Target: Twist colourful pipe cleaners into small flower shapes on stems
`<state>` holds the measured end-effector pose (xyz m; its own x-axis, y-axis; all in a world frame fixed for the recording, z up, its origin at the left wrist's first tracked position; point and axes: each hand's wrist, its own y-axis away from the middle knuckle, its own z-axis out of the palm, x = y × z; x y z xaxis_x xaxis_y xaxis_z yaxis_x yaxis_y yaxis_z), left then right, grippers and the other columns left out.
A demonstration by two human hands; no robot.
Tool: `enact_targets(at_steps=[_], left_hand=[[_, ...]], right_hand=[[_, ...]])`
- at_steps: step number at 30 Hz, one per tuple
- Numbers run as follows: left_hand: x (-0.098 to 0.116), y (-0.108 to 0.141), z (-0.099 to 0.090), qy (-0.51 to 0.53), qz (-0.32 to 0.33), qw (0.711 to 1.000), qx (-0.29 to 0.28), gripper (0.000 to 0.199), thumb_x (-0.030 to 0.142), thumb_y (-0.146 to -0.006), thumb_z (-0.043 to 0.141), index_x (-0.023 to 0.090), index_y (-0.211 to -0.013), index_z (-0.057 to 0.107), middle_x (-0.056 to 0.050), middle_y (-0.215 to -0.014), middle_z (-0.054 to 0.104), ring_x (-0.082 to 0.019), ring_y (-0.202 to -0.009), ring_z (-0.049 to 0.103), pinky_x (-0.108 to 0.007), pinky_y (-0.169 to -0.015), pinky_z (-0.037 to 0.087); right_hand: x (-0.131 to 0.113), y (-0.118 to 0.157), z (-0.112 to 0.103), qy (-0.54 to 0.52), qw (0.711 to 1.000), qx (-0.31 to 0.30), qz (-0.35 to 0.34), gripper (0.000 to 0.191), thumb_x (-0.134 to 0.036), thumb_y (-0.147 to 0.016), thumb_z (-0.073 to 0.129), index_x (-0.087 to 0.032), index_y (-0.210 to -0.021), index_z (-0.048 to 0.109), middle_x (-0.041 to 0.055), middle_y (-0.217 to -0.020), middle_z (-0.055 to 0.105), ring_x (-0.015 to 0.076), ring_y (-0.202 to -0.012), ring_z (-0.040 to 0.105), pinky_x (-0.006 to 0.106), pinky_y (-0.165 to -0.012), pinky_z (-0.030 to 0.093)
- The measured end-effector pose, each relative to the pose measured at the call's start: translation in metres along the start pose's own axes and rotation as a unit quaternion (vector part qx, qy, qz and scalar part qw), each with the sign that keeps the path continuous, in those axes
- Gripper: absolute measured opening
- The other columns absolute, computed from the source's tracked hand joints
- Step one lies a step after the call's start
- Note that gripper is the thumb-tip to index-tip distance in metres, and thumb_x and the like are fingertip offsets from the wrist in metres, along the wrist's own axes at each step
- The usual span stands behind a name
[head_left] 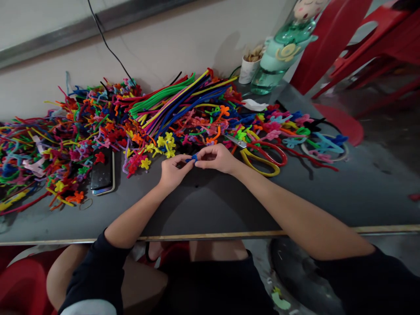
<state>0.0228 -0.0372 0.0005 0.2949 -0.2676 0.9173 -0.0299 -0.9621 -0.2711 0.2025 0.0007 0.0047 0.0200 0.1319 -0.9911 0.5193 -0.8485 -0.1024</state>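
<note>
Between my two hands is a small blue fuzzy piece (194, 158), partly covered by the fingertips. My left hand (175, 169) pinches it from the left with thumb and fingers. From the right, my right hand (216, 158) grips the same piece, thumb and index finger closed on it. Just beyond the hands lie yellow pipe-cleaner flowers (166, 143). A bundle of long straight pipe cleaners (177, 103) rests on the pile behind. Scissors with red and yellow handles (259, 165) lie right of my right hand.
A large heap of colourful pipe-cleaner shapes (75, 122) spreads along the wall. A phone (103, 173) lies on the grey table (203, 214) at left. At the back right stand a paper cup (249, 70) and a green bottle (278, 57), near red chairs (331, 39).
</note>
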Motion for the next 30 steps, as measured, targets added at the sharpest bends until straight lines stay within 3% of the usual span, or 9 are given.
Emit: enact_targets(at_steps=[6,12,24,27,30], left_hand=[[-0.010,-0.005,0.003,0.072,-0.073,0.995,0.004,0.026,0.041,-0.075,0.069,0.016,-0.079,0.069,0.000,-0.061,0.065,-0.008,-0.052,0.055,-0.020,-0.052,0.045],[-0.012,-0.007,0.002,0.091,-0.085,0.992,-0.013,0.028,0.043,-0.073,0.070,0.015,-0.075,0.067,-0.001,-0.062,0.064,-0.007,-0.052,0.055,-0.019,-0.051,0.044],[-0.014,-0.006,0.002,0.069,-0.083,0.994,-0.010,0.024,0.038,-0.074,0.070,0.015,-0.075,0.067,0.001,-0.059,0.061,-0.007,-0.051,0.053,-0.020,-0.052,0.043],[-0.014,-0.007,0.002,0.048,-0.086,0.995,-0.008,0.023,0.038,-0.075,0.069,0.015,-0.079,0.068,0.001,-0.060,0.062,-0.008,-0.052,0.054,-0.020,-0.053,0.044],[-0.011,-0.008,0.003,0.056,-0.090,0.994,-0.002,0.024,0.037,-0.075,0.070,0.016,-0.085,0.070,0.000,-0.063,0.065,-0.009,-0.055,0.058,-0.022,-0.055,0.046]], right_hand=[[-0.006,0.004,0.003,0.110,0.975,0.150,-0.120,0.028,-0.042,-0.071,0.075,-0.021,-0.089,0.074,0.0043,-0.079,0.070,0.0127,-0.061,0.061,0.026,-0.054,0.050],[-0.012,0.009,0.010,0.229,0.940,0.138,-0.211,0.016,-0.038,-0.083,0.065,-0.028,-0.081,0.077,0.0038,-0.083,0.073,0.0170,-0.072,0.066,0.033,-0.068,0.055],[-0.014,0.014,0.019,0.272,0.916,0.163,-0.245,0.017,-0.029,-0.085,0.060,-0.026,-0.084,0.077,0.0042,-0.081,0.074,0.0180,-0.072,0.067,0.033,-0.068,0.055],[-0.012,0.012,0.016,0.246,0.929,0.158,-0.226,0.014,-0.030,-0.082,0.064,-0.025,-0.082,0.077,0.0044,-0.080,0.073,0.0165,-0.068,0.065,0.031,-0.063,0.053],[-0.007,0.008,0.010,0.168,0.963,0.164,-0.137,0.018,-0.037,-0.079,0.068,-0.022,-0.084,0.077,0.0049,-0.081,0.072,0.0147,-0.062,0.062,0.029,-0.055,0.049]])
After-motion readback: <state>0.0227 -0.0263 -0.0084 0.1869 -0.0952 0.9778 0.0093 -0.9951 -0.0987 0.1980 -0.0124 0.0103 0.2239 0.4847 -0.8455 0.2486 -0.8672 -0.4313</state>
